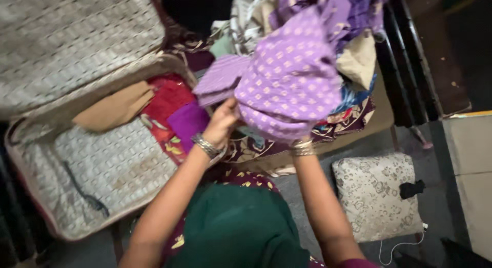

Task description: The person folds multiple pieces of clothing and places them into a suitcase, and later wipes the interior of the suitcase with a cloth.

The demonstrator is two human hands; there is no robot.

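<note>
Green cloth [238,229] over the person's lap sits nearest the camera, both forearms reaching away from it toward the far side. Largest in the scene is the open suitcase [97,165] at the left, its patterned lining mostly bare, with a tan piece, red cloth [169,101] and a small purple fold packed at its far right end. Right of it rises a heap of clothes [353,57]. Against that heap the purple dotted garment [294,78] is held up in a loose bundle. The left hand [223,122] grips its lower left edge from below; the right hand [302,142] is hidden under the fabric, so whether it is clenched cannot be told. A floral cushion [376,196] lies near right on the floor. Bundled so loosely, the garment could sag open or drag neighbouring pieces off the heap.
</note>
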